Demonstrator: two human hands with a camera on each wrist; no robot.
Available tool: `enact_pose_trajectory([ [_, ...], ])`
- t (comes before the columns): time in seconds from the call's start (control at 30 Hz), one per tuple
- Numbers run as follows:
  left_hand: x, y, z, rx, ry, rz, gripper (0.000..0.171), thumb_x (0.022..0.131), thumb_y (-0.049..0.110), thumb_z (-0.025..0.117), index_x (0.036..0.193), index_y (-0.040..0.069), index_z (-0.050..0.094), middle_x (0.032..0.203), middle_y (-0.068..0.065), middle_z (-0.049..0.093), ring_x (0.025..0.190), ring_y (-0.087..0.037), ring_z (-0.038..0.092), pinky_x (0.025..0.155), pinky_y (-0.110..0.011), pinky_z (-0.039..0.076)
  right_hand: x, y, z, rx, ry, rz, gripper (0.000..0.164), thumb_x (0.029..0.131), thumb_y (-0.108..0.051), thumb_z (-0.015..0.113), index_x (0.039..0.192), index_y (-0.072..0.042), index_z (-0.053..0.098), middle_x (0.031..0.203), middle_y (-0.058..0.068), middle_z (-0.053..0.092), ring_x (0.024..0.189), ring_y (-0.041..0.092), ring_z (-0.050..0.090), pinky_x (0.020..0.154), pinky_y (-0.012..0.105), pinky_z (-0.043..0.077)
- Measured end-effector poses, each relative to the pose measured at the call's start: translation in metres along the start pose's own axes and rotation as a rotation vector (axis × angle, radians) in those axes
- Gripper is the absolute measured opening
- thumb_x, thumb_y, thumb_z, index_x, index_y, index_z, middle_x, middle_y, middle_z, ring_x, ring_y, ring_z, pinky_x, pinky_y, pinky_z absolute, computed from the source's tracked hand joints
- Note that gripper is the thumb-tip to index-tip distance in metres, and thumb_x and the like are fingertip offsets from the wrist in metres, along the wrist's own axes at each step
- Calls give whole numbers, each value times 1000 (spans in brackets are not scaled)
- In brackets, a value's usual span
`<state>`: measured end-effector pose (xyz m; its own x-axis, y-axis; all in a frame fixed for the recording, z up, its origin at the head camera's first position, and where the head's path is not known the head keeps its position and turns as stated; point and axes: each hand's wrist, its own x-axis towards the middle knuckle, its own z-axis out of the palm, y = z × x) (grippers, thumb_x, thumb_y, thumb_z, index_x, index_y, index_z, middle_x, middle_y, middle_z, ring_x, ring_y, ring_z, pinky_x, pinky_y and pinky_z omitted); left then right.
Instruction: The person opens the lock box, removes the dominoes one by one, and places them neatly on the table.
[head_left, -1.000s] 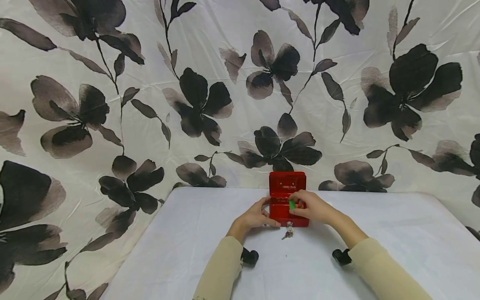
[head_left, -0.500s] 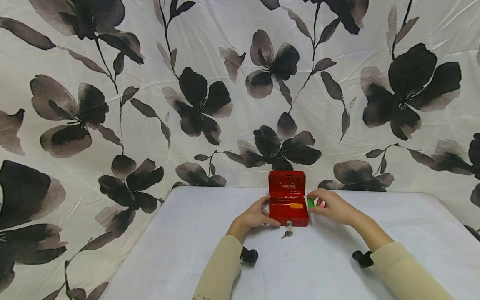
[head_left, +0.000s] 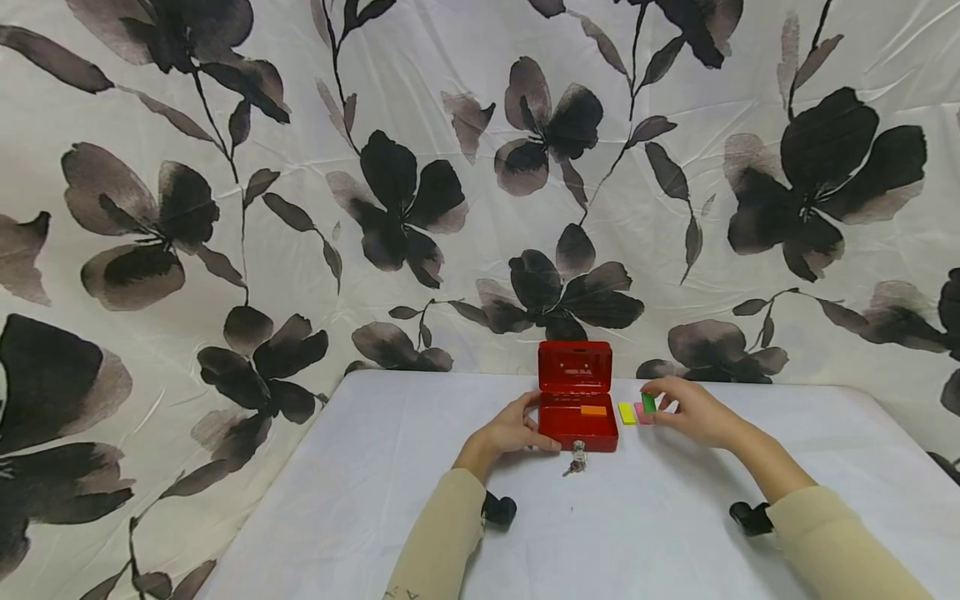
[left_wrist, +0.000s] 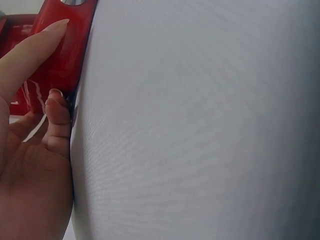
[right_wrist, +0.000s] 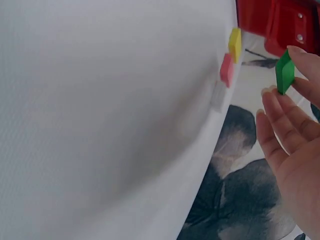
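Note:
A red cash box (head_left: 578, 433) stands with its lid (head_left: 575, 367) raised. My left hand (head_left: 510, 432) holds its left side, the thumb lying on the front wall. Inside the box is an orange block (head_left: 593, 411). To the right of the box, my right hand (head_left: 697, 412) pinches a flat green block (right_wrist: 285, 73) between thumb and fingertips, above the table. A yellow block (head_left: 627, 413) and a pink block (head_left: 640, 414) lie side by side on the table, the pink one partly behind the green block in the head view.
Keys (head_left: 575, 462) hang from the lock at the box's front. The white-covered table (head_left: 420, 500) meets a floral cloth (head_left: 465, 208) at the back. In the right wrist view, a pale rectangular shape (right_wrist: 218, 96) lies beyond the pink block; I cannot tell what it is.
My right hand has moved right, out of the box, carrying the green block. The yellow and pink blocks now show on the table, and the orange one in the box. My left hand stays put.

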<state>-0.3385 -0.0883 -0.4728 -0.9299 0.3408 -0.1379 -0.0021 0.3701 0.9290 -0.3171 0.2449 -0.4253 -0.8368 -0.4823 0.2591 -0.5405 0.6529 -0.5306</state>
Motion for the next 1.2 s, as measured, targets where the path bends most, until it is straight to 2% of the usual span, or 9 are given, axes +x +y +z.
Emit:
enact_pose_trajectory([
  [0.27,0,0,0,25,6,-6,99,75,18,93,157,17,38,108,-7,61,85,-23,56,77,-31,53,-7,22,-7,-22,4,18,42,89,-11,79,124,6,64,114,14,69,92,24,64,82,48,55],
  [0.5,2,-1,-1,20,-6,19,96,76,15,92,156,14,39,105,-9,61,85,-23,55,76,-33,51,-9,38,-8,-23,-32,82,40,88,-6,78,122,9,63,113,20,68,94,32,66,86,53,54],
  [0.93,2,-1,0,18,-6,19,96,76,15,91,156,14,39,103,-9,62,86,-22,56,78,-33,51,-3,51,-13,-100,-91,131,35,88,-5,78,118,8,64,105,21,67,88,30,64,82,51,54],
  [1.2,0,-1,0,16,-4,19,96,76,15,91,157,13,38,104,-8,62,85,-22,56,78,-33,52,1,54,-11,-120,-95,115,34,87,-5,78,116,8,65,99,17,65,82,23,57,77,44,53],
])
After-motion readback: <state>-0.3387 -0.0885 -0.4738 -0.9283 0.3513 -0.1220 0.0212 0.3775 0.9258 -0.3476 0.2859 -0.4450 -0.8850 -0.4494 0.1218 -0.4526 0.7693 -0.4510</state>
